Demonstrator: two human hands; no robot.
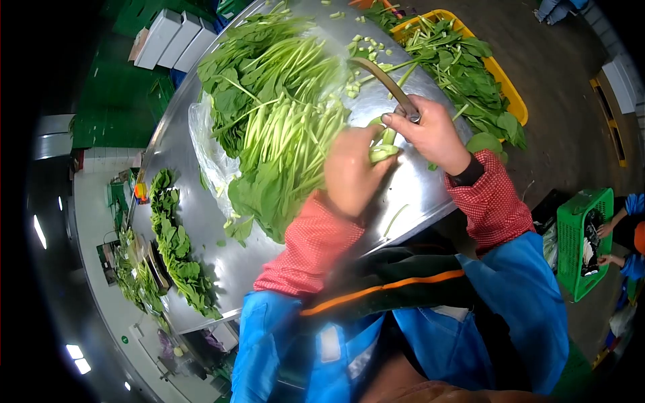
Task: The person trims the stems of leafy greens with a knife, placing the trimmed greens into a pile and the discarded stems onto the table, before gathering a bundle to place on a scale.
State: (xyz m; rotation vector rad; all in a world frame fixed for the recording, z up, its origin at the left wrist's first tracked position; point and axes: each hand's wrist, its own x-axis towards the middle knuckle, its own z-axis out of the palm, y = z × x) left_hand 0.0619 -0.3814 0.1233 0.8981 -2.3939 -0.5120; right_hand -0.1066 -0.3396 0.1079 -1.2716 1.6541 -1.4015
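My right hand (433, 127) is closed around the grip of a curved knife (386, 80), whose brownish blade arcs up and to the left over the metal table. Close beside it, my left hand (353, 168), slightly blurred, is closed on pale green vegetable stems (384, 149); their cut ends stick out between the two hands. Part of that grip is hidden by the fingers. Left of my hands lies a large heap of leafy greens (282, 127), stems toward me. Small cut stem pieces (366, 50) are scattered past the blade.
A yellow crate (514, 94) full of leafy greens stands against the table's right side. More greens (178, 248) lie along the left part of the metal table (218, 279). Clear plastic (208, 148) sits under the heap. Another person's hands reach into a green basket (568, 248) at right.
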